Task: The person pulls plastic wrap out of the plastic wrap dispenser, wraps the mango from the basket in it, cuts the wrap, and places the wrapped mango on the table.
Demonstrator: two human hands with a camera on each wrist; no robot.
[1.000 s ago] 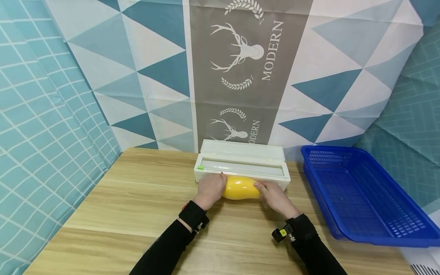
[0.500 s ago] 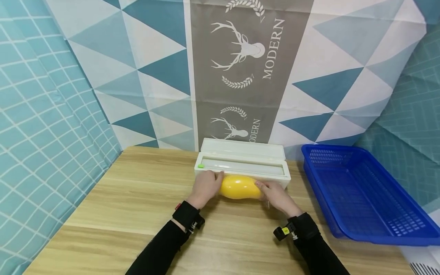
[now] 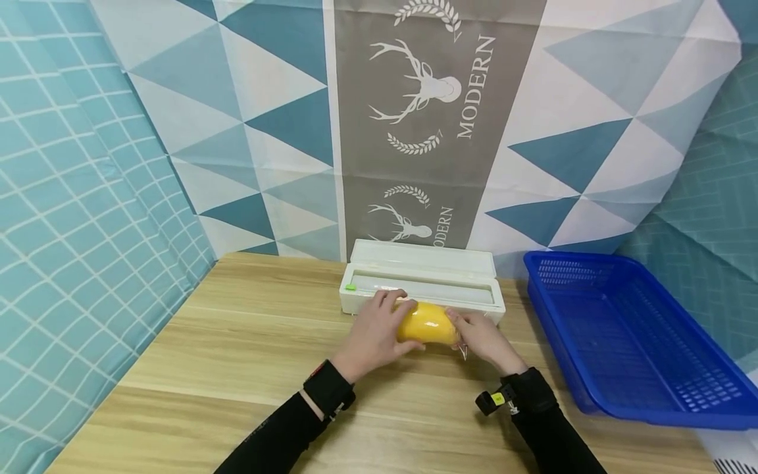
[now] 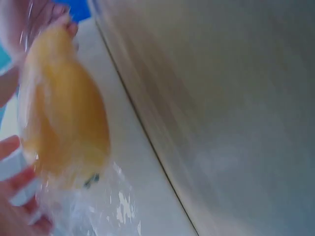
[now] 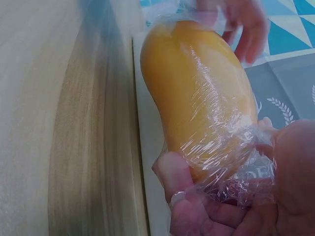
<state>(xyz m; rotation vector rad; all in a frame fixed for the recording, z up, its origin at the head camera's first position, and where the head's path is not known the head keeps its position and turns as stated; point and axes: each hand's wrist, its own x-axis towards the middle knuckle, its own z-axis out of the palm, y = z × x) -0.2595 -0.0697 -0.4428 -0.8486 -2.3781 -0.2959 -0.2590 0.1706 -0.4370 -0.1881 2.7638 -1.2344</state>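
A glossy yellow gourd-shaped fruit (image 3: 428,324), wrapped in cling film, is held up close in front of the white film dispenser (image 3: 422,289). My right hand (image 3: 482,342) grips its narrow end, where the film is bunched up between thumb and fingers (image 5: 231,211). Around the wider end spreads my left hand (image 3: 376,332), thumb apart and fingers loosely bent, fingertips right at the fruit. The left wrist view has a small dark green mark on that end, and loose cling film (image 4: 120,211) hangs from it.
The dispenser's lid (image 3: 423,259) is raised, with a film roll inside and a green slider (image 3: 351,287) at its left. A blue plastic basket (image 3: 628,342) stands to the right on the wooden table (image 3: 237,349). Patterned sheets hang behind.
My left hand has turned and moved from the fruit's left end to spread over and under it. The fruit has shifted slightly right and tilted; my right hand keeps its grip.
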